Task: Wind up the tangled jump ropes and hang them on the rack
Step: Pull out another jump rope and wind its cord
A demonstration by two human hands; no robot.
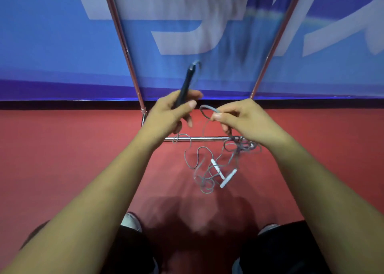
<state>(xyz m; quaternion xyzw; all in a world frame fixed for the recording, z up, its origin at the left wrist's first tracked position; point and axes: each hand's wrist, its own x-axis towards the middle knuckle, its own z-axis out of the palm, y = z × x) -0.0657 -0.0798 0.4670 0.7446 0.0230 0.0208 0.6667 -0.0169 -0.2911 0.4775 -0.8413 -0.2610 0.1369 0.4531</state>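
My left hand [172,113] grips a dark jump rope handle [186,82] that points up and away, a grey cord curling from its top end. My right hand [241,117] pinches a loop of grey rope [206,108] between thumb and fingers. More grey rope hangs from that hand into a tangled heap [204,169] on the red floor, with two white handles [222,173] lying in it. The metal rack [133,65] stands right behind my hands; its two poles rise to the top of the view and its low crossbar [207,138] runs under my hands.
A blue banner [62,45] with large white characters hangs behind the rack. The red floor [72,159] spreads to both sides. My legs in dark trousers and light shoes [131,221] show at the bottom edge.
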